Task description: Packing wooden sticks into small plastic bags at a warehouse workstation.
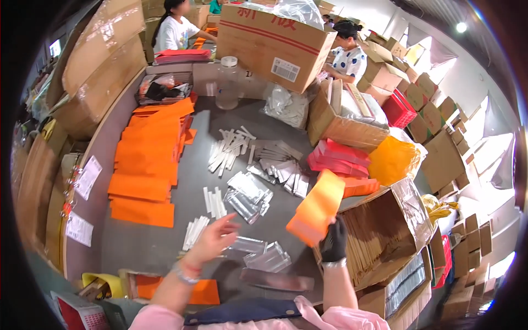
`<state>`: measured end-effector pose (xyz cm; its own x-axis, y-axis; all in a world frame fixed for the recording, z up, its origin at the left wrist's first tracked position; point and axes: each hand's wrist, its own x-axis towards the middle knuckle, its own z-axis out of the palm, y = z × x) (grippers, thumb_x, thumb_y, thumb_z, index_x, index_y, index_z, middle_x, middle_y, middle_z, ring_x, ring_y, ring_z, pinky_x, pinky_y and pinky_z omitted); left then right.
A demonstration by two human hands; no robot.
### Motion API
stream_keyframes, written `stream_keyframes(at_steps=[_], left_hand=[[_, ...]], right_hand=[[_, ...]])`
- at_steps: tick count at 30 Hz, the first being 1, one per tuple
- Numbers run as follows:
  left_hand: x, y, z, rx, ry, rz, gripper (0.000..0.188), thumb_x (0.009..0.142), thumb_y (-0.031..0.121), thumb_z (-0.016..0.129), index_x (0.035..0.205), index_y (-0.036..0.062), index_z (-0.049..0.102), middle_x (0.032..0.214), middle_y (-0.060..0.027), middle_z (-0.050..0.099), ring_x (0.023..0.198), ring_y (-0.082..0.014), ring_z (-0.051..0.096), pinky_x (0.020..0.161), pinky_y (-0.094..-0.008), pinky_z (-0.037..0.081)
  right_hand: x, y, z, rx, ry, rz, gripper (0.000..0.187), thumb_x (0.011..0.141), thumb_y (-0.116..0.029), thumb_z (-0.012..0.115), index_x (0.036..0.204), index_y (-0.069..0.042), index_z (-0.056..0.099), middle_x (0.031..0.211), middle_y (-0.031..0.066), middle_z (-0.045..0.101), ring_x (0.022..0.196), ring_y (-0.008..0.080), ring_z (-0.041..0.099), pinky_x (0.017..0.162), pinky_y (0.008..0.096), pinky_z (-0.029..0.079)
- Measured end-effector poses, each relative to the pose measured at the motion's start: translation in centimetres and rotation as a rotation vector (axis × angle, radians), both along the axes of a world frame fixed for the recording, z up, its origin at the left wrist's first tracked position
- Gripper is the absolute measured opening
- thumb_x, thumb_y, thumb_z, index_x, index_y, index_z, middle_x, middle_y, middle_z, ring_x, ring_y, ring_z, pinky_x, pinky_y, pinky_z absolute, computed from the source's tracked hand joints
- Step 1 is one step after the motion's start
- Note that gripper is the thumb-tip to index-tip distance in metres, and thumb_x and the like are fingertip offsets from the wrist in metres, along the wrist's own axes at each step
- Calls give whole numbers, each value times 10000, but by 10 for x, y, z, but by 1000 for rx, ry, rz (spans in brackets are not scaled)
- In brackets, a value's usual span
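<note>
My right hand (334, 243), in a dark glove, grips a thick orange strip (316, 208) by its lower right end; it looks like a folded or stacked sheet and is slightly blurred. My bare left hand (215, 240) is over the table with its fingers apart and nothing in them. Beside it are white strips (194, 231) and clear plastic sleeves (268, 256). Farther up lie more clear sleeves (248, 193) and a loose heap of white strips (230, 149). Overlapping orange sheets (144, 151) run in a long row on the left.
An open carton (379, 242) packed with brown card stands at my right. Behind it are pink stacks (339, 158) and a yellow bag (393, 157). A clear jar (227, 82) and a large carton (275, 47) stand at the back. Two people (347, 52) work beyond the table.
</note>
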<state>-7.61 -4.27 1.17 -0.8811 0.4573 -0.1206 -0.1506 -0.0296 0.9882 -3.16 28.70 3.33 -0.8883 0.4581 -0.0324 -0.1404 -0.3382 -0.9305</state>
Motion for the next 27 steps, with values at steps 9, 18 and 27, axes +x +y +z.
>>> stream_keyframes(at_steps=[9, 18, 27], left_hand=[[56, 72, 5, 409, -345, -134, 407, 985, 115, 577, 1370, 41, 469, 1307, -51, 572, 1180, -144, 553, 1008, -322, 453], [99, 82, 27, 283, -115, -240, 687, 847, -51, 686, 1450, 45, 370, 1358, -55, 528, 1249, -166, 503, 1057, -328, 403], [79, 51, 72, -279, 226, -647, 849, 747, 86, 749, 1476, -10, 324, 1281, -130, 602, 1138, -226, 594, 1012, -330, 438]], right_hand=[[116, -77, -6, 320, -71, 260, 280, 929, -65, 594, 1194, 19, 560, 1105, 101, 610, 986, 217, 592, 913, 313, 459], [133, -77, -10, 1081, 25, -155, 125, 840, -91, 680, 962, -82, 659, 926, 135, 650, 855, 333, 625, 705, 408, 506], [204, -30, -38, 1043, -142, -520, 80, 834, 1, 654, 859, -38, 589, 915, 105, 575, 880, 259, 578, 782, 331, 464]])
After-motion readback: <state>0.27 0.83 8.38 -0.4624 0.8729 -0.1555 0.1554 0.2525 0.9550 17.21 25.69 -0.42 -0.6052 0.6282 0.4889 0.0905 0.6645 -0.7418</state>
